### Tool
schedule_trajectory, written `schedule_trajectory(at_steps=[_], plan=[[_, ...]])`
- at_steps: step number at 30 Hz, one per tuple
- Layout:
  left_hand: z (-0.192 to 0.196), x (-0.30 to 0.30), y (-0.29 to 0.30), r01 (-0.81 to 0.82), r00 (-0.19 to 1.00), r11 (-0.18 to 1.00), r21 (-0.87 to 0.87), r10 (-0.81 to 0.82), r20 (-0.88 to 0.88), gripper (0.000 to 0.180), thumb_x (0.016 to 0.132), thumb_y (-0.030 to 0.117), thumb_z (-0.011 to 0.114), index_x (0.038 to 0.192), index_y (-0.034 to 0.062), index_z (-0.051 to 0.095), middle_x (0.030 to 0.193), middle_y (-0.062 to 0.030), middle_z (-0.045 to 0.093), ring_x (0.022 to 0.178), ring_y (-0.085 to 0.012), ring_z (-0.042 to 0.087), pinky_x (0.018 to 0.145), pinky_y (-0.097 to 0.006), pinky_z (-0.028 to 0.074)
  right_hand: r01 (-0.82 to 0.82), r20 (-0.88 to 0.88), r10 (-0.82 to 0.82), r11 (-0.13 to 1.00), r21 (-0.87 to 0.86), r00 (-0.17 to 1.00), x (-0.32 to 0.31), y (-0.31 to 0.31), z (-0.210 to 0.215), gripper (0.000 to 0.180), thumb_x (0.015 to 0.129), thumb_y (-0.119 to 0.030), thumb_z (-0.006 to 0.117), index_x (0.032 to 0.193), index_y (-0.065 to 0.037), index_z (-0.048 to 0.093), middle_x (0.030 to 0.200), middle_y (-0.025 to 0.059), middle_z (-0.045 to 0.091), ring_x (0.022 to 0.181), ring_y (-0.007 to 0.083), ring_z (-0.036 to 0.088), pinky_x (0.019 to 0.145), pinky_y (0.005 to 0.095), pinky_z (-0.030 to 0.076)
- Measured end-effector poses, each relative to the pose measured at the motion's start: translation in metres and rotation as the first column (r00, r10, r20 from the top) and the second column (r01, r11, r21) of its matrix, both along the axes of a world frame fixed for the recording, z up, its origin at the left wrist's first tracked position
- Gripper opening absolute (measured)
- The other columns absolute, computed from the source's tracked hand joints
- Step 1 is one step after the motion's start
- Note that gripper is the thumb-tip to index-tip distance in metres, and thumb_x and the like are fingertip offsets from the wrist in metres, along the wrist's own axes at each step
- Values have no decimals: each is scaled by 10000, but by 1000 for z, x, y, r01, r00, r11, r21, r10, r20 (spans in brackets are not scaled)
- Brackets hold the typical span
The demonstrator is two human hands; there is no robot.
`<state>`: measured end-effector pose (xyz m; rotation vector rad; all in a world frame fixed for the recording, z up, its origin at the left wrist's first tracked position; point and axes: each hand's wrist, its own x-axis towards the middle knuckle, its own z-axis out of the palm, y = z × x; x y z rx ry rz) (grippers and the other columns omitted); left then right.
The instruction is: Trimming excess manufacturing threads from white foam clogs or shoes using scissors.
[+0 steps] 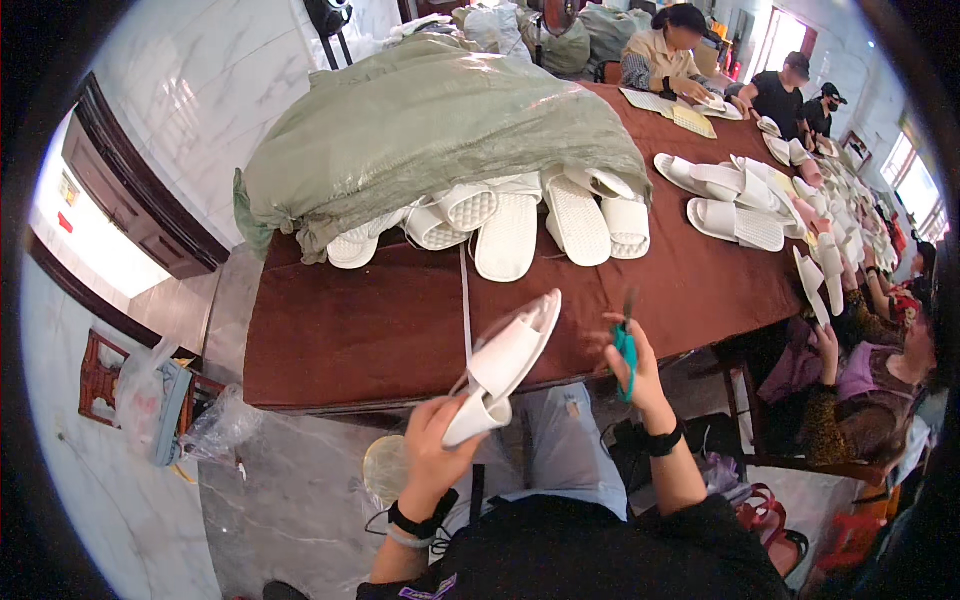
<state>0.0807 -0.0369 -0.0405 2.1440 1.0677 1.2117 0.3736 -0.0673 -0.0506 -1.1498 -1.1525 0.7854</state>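
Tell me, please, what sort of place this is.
Probably a slipper workshop: white slippers lie along a long brown-covered table, a bulging green sack partly covers others, and several people are gathered alongside.

On the left, a brown door (115,185) stands open in the marble wall (215,60), and a clear plastic bag (143,390) is beside a wooden chair (97,372). At the right there is a bright window (915,188), and some red sandals (765,515) are lying low, near the picture's lower right corner.
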Motion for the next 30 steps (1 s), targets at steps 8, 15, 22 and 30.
schedule_trajectory(at_steps=[8, 15, 22, 30], plan=[[0, 1, 19, 75, 845, 926, 369, 138, -516, 423, 705, 73, 582, 1126, 75, 616, 1060, -64, 580, 946, -256, 525, 836, -385, 423, -711, -402, 624, 694, -109, 670, -46, -42, 14, 673, 906, -548, 447, 1261, 21, 397, 922, 108, 592, 797, 186, 606, 674, 291, 476], [-2, 9, 13, 112, 830, 920, 376, 122, -545, 424, 740, 78, 548, 1160, 40, 596, 1174, -52, 588, 971, -240, 525, 851, -381, 424, -736, -404, 616, 572, -363, 677, -72, -32, -1, 636, 926, -583, 347, 1250, -45, 452, 849, 37, 555, 767, 138, 601, 649, 244, 428], [-4, 7, 3, 246, 813, 903, 352, 5, -582, 423, 741, 70, 564, 1162, 55, 601, 1226, -28, 578, 1007, -233, 530, 866, -389, 408, -716, -325, 648, 538, -444, 689, -64, -25, 4, 593, 938, -545, 381, 1190, -27, 519, 741, 21, 537, 599, 123, 560, 557, 233, 413], [-8, 7, 4, 274, 812, 865, 420, 26, -584, 416, 768, 85, 513, 1175, 74, 600, 1246, -12, 570, 1006, -208, 553, 848, -357, 429, -705, -242, 689, 535, -466, 683, -50, -26, 3, 539, 937, -489, 447, 1155, -7, 547, 673, 17, 526, 591, 104, 557, 523, 228, 425]])
